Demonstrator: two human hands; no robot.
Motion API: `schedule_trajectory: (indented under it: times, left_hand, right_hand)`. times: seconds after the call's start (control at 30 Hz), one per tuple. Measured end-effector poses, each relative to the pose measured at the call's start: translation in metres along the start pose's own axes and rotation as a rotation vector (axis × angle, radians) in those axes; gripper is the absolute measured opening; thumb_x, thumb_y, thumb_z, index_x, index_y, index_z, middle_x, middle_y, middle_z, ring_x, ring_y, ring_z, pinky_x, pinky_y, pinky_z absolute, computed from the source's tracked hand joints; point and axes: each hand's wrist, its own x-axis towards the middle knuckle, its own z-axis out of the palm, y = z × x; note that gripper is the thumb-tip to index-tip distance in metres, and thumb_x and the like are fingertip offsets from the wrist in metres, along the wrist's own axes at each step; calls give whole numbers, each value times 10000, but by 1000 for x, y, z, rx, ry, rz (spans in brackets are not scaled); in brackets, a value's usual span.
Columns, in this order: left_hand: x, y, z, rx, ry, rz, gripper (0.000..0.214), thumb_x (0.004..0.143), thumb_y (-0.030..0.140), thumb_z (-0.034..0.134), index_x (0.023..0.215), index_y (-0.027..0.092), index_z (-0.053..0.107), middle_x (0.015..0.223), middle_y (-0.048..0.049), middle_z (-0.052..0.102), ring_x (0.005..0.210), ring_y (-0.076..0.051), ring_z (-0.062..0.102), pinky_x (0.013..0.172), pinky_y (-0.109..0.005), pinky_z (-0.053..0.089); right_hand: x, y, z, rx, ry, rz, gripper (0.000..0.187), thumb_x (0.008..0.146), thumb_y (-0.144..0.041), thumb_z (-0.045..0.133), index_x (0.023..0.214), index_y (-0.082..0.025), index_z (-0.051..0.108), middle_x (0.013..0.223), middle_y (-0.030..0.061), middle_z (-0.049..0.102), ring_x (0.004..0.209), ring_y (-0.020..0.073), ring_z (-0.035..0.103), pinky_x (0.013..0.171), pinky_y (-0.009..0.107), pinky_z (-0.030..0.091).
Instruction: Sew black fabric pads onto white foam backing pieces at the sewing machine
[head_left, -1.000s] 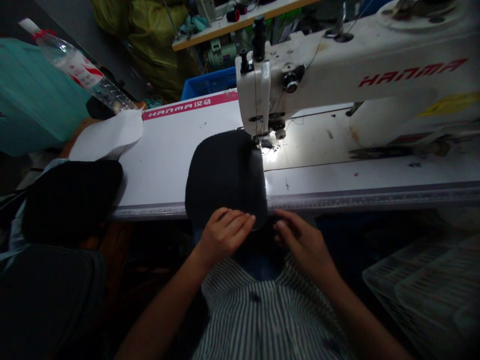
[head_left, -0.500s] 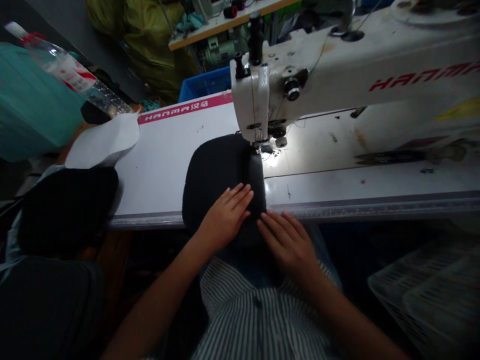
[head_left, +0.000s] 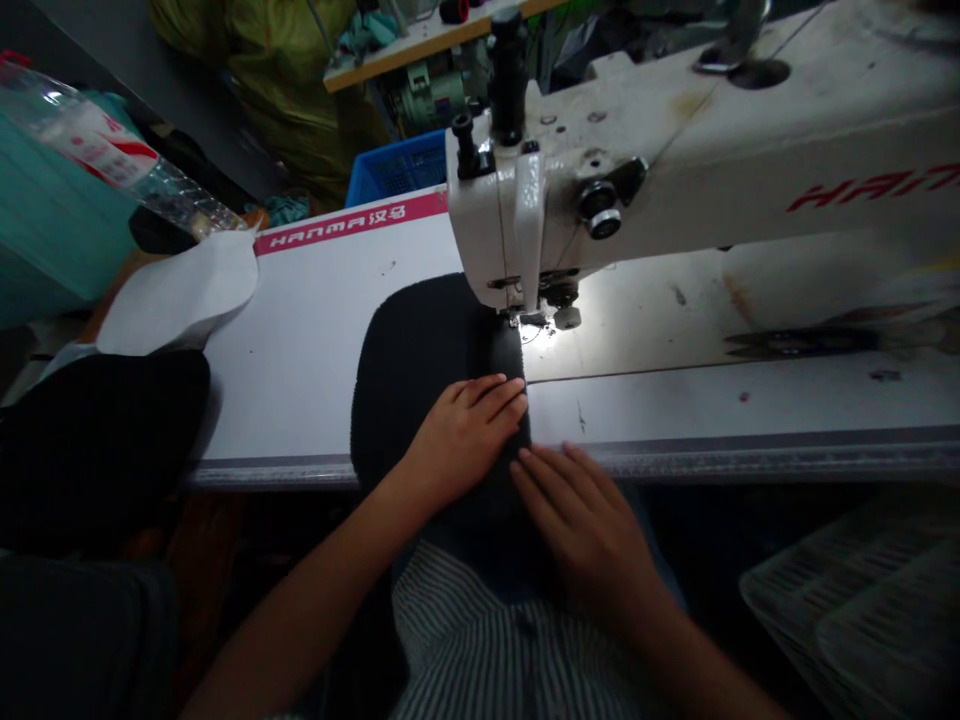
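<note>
Here, sewing machine head (head_left: 525,200) directly above, blue plastic crate (head_left: 397,170) beyond; dark terry fabric (head_left: 420,370) beneath the flat, ungripping left hand (head_left: 465,435), right hand (head_left: 581,525) likewise open at its edge.

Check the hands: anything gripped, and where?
Nothing is gripped. The left hand lies flat on the dark pile fabric piece near its right edge; the right hand rests open at its near end.

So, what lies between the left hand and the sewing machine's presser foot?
Dark pile fabric lies there, in the head view, from the left hand to the presser foot.
</note>
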Motion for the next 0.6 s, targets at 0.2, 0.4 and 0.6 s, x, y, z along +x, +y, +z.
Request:
schedule_trajectory:
  times: [0.2, 0.4, 0.6]
  left_hand:
    - [32, -34, 3, -8, 41, 33, 284, 1019, 211, 603, 1295, 154, 638, 1432, -107, 640, 1307, -291, 586, 1043, -450, 527]
    - [46, -57, 7, 3, 62, 47, 279, 1032, 203, 565, 1289, 123, 636, 1320, -149, 662, 1180, -286, 637, 956, -443, 566]
    - [53, -76, 8, -77, 75, 57, 265, 1027, 191, 584, 1272, 131, 664, 1235, -142, 701, 1170, -274, 653, 963, -430, 573]
  right_hand:
    - [35, 25, 5, -10, -24, 18, 358, 1008, -91, 413, 1189, -100, 722, 1203, 107, 760, 1153, 262, 670, 1115, 477, 485]
    - [62, 49, 18, -14, -40, 40, 308, 1002, -103, 471, 1193, -103, 713, 1211, 107, 750, 1137, 256, 658, 1136, 480, 448]
    - [98, 67, 23, -35, -102, 123, 306, 1001, -123, 495, 1211, -159, 715, 1229, 102, 747, 1047, 251, 682, 1065, 499, 471]
